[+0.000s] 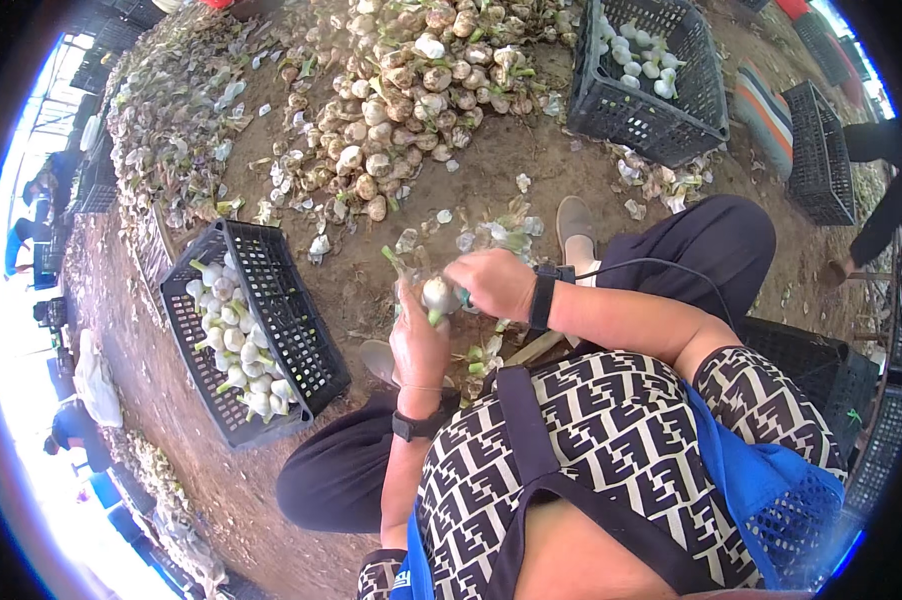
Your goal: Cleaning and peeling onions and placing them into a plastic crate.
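Observation:
In front of me, my left hand [419,337] holds a garlic bulb [436,294], its cut green stem pointing down towards me. A second green stalk [392,257] and loose papery skin stick up by the left fingertips. My right hand [496,281] is curled close against the bulb's right side. In its fist is a small teal object [463,297], mostly hidden by the fingers, so I cannot tell what tool it is. Peeled skins [507,232] lie on the ground just beyond my hands.
A black plastic crate [289,315] of cleaned garlic stands at left. Another crate [646,127] with fewer bulbs sits at upper right. A heap of untrimmed garlic [406,97] lies ahead, beside a skin pile [173,112]. One person's leg [875,217] shows at right.

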Demonstrator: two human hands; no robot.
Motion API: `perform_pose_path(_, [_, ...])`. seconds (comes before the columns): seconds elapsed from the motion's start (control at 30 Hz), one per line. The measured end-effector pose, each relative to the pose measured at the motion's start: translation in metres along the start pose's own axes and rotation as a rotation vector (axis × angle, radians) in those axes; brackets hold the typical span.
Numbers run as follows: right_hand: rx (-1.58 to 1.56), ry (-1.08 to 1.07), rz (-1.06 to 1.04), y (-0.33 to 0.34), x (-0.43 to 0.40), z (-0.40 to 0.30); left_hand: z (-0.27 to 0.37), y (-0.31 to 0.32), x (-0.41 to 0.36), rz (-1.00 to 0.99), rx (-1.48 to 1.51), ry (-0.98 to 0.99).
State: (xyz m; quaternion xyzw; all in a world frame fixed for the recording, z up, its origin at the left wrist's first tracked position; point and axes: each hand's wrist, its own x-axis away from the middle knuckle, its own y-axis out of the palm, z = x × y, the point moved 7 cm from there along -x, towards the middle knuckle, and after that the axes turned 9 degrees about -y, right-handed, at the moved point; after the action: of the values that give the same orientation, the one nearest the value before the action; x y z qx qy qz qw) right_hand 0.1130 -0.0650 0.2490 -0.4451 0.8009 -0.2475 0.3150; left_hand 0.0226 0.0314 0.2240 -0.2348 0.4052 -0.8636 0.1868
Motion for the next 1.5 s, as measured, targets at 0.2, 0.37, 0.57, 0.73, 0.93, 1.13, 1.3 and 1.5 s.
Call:
perform_pose_path(0.2, [-0.062,0.076,-0.013,0.005,0.006,0.002,0.002,-0.003,0.000,0.062,-0.047,0.081])
perform_pose_path(0.37, [0.032,0.040,-0.095,0.018,0.010,-0.003,-0.012,0.010,-0.002,-0.085,0.066,-0.099])
perform_pose_path(0.57, [0.057,0.004,0.007,0.017,0.014,0.005,-0.009,0.008,0.001,-0.088,0.090,-0.077])
perform_pose_path(0.73, [0.177,0.169,0.020,0.005,0.008,0.045,0.001,0.002,0.001,-0.075,0.168,-0.047])
perform_pose_path(0.93, [-0.015,0.357,-0.070,-0.001,0.020,0.063,-0.005,0.002,0.000,-0.087,0.348,-0.033])
perform_pose_path(1.13, [-0.281,0.241,-0.034,0.034,0.008,0.062,-0.020,-0.004,-0.008,0.038,0.512,-0.098])
perform_pose_path(1.3, [0.019,0.480,-0.481,0.085,0.019,0.129,-0.081,-0.064,-0.011,0.497,1.794,-0.309])
perform_pose_path(1.5, [0.180,0.419,-0.338,0.097,-0.048,0.179,-0.118,-0.048,-0.018,0.567,2.087,-0.594])
